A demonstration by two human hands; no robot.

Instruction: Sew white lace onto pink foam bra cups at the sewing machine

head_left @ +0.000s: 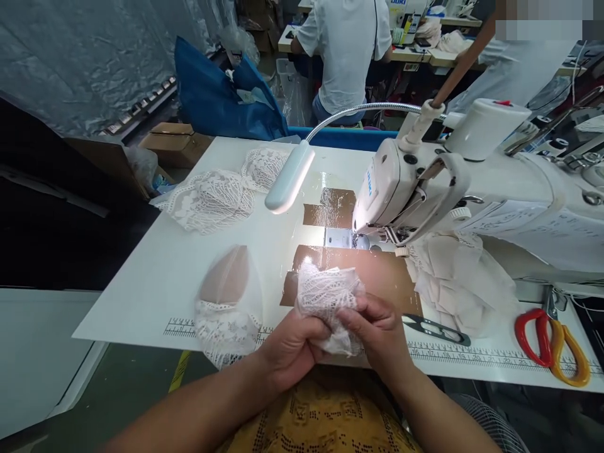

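Both my hands grip a bunched piece of white lace fabric (328,296) at the near edge of the white sewing table (155,277). My left hand (290,345) is closed on its lower left part. My right hand (372,330) pinches its right side. Just left of my hands lies a sheer cup piece with lace trim (229,302), hanging partly over the table edge. The sewing machine head (406,189) stands beyond my hands, with its needle area over brown taped plates (340,258).
A pile of white lace pieces (212,198) lies at the far left of the table. A gooseneck lamp (290,179) hangs over the middle. Cream fabric (462,277), black snips (436,328) and red and yellow scissors (552,343) lie right. Another person in a white shirt (346,50) sits behind.
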